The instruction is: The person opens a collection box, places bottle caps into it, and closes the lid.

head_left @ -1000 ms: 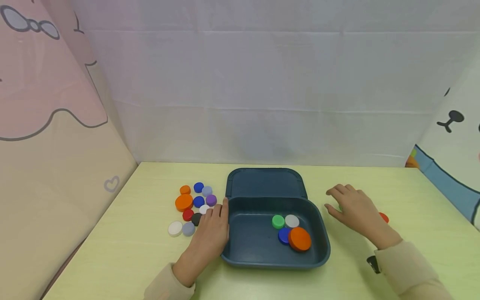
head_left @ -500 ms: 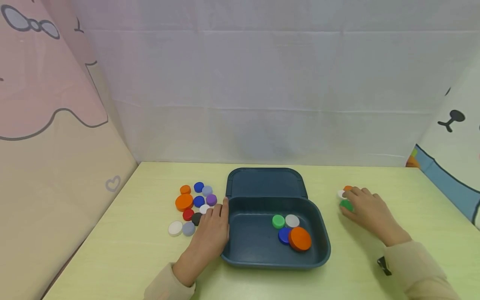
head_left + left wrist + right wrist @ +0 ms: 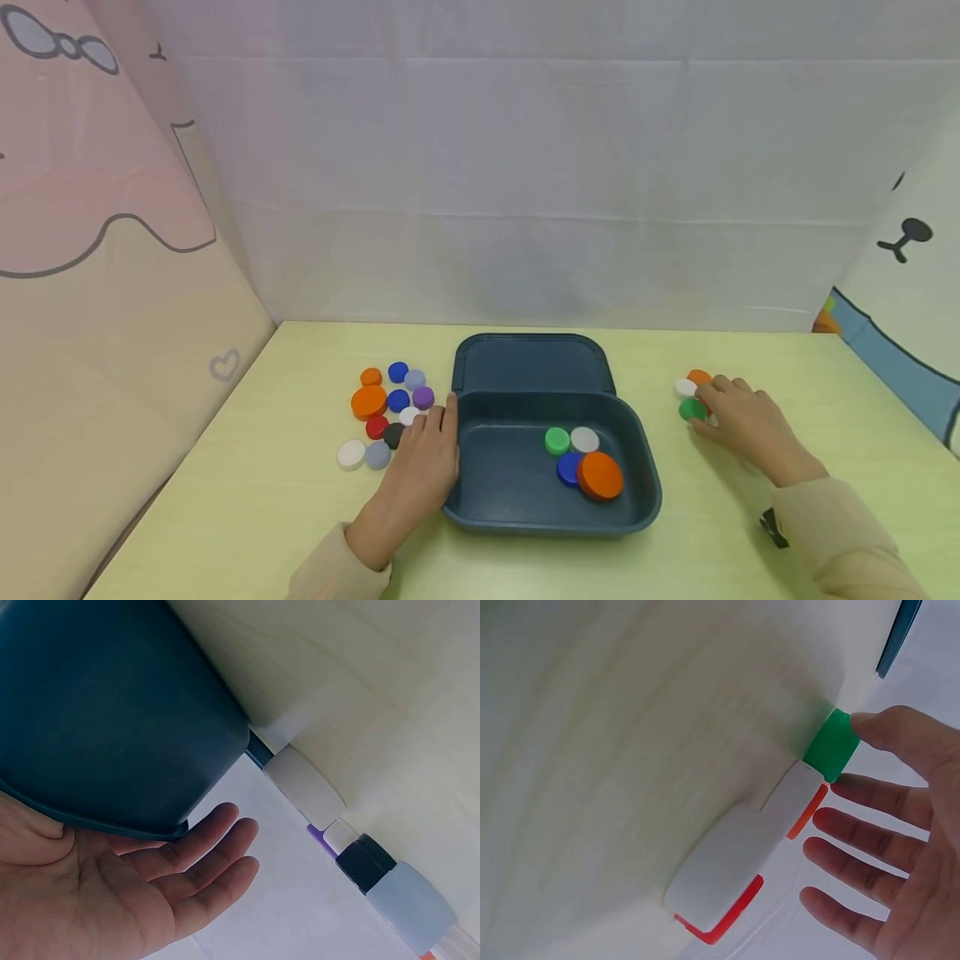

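Note:
My left hand (image 3: 423, 467) lies along the left rim of a dark blue lidded box (image 3: 495, 487). Its fingers touch the rim loosely, as the left wrist view also shows. At the right, my right hand (image 3: 750, 425) has thumb and index finger at opposite sides of a green bottle cap (image 3: 692, 409), which sits on the table; the other fingers are spread. Beside it are a white cap (image 3: 686, 388) and an orange cap (image 3: 699, 377). In the right wrist view, a large white cap (image 3: 720, 862) and a red cap (image 3: 727, 915) sit near the fingers.
The box's lid (image 3: 534, 363) lies folded back. Inside are a light green cap (image 3: 557, 441), a white cap (image 3: 584, 439), a blue cap (image 3: 568, 469) and a large orange cap (image 3: 601, 476). Several caps, including a purple one (image 3: 423, 398), lie left of the box.
My right hand has moved right from beside the box to the caps, uncovering the green, white and orange ones, and now has its fingers about the green cap. My left hand has stayed put.

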Demonstrator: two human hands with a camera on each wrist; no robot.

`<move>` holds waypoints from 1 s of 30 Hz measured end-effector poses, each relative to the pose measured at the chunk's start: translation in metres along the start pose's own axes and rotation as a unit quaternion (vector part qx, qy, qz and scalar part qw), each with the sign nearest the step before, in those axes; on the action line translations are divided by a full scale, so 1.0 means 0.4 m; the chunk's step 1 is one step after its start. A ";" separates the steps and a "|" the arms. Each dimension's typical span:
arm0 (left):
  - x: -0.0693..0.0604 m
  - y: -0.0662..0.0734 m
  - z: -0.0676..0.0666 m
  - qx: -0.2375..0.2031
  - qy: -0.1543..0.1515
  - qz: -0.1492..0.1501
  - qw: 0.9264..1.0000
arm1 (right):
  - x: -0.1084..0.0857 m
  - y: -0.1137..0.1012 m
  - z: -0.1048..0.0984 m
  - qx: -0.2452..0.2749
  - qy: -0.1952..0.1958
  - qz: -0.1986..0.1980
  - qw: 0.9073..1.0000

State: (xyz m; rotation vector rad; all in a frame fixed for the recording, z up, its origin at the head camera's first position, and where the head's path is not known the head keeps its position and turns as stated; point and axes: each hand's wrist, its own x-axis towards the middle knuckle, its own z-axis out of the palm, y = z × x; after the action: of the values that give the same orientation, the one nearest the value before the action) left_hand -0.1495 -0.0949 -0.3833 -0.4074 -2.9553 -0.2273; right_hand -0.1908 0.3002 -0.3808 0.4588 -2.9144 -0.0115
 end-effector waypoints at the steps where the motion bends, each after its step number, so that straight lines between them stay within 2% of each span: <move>1: 0.000 0.000 -0.001 0.001 0.000 0.000 1.000 | 0.000 0.000 0.000 -0.001 0.000 -0.001 1.000; 12: -0.001 0.001 -0.004 0.005 0.008 0.004 1.000 | 0.003 -0.001 -0.001 -0.002 -0.020 0.000 1.000; 30: 0.003 -0.001 0.002 0.002 0.001 0.000 1.000 | 0.005 -0.007 -0.005 -0.003 -0.019 0.004 1.000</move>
State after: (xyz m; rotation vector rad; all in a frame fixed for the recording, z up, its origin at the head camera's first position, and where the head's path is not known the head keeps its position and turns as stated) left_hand -0.1507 -0.0949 -0.3839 -0.4062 -2.9538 -0.2204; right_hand -0.1912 0.2969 -0.3785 0.4509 -2.9519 -0.0287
